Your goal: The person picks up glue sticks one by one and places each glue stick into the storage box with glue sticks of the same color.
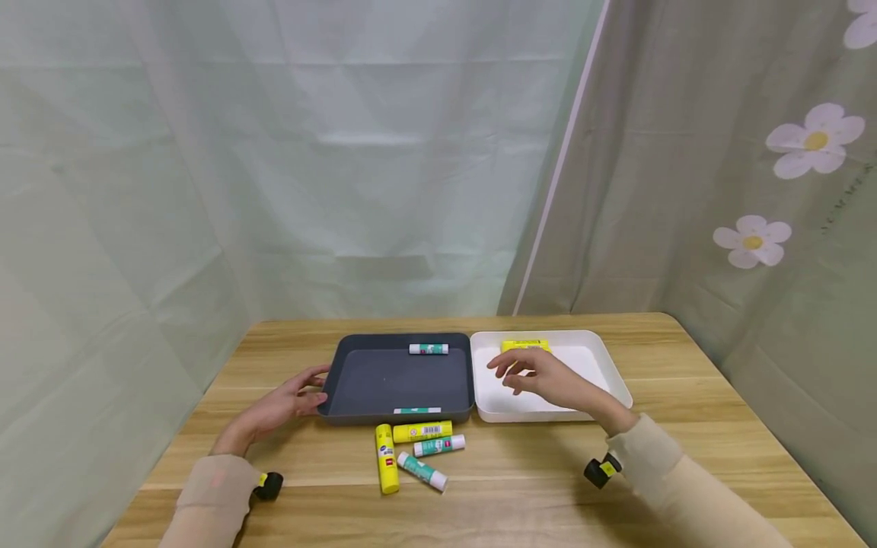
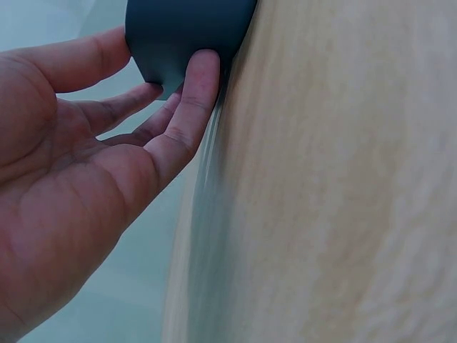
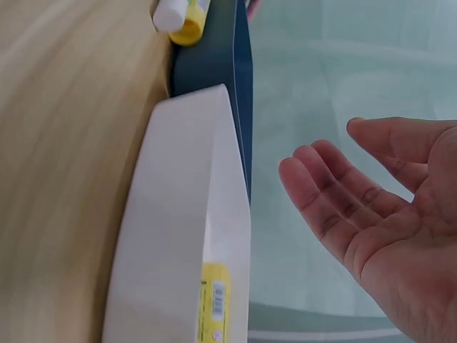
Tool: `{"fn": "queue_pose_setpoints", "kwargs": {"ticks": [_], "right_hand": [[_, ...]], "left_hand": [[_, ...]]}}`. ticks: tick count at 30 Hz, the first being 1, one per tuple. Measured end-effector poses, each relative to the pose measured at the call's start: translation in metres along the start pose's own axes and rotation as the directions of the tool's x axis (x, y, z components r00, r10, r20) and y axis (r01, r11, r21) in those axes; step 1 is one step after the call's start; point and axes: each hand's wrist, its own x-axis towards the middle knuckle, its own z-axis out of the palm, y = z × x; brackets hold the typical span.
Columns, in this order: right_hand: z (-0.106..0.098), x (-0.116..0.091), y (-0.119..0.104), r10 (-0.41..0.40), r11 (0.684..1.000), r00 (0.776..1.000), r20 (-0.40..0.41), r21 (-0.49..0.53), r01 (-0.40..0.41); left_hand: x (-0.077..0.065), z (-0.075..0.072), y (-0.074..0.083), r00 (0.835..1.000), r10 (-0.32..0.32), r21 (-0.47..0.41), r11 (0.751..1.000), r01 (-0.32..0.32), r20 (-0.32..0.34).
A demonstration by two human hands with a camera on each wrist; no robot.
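The dark tray (image 1: 373,380) is reachable from above across its bare middle, but four glue sticks (image 1: 387,460) crowd its front and the left hand (image 1: 288,402) its left wall. Bare worktop (image 1: 521,457) stretches before the white tray (image 1: 582,365), where the right hand (image 1: 544,375) obstructs straight descent.
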Motion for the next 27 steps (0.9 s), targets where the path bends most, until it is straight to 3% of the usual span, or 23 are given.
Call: {"fn": "queue_pose_setpoints", "kwargs": {"ticks": [27], "right_hand": [[0.041,0.002,-0.012,-0.067,0.996,0.995,0.074,0.066,0.062]], "left_hand": [[0.001,-0.001,-0.003,1.000,0.008,-0.005,1.000,-0.008,0.003]]}}
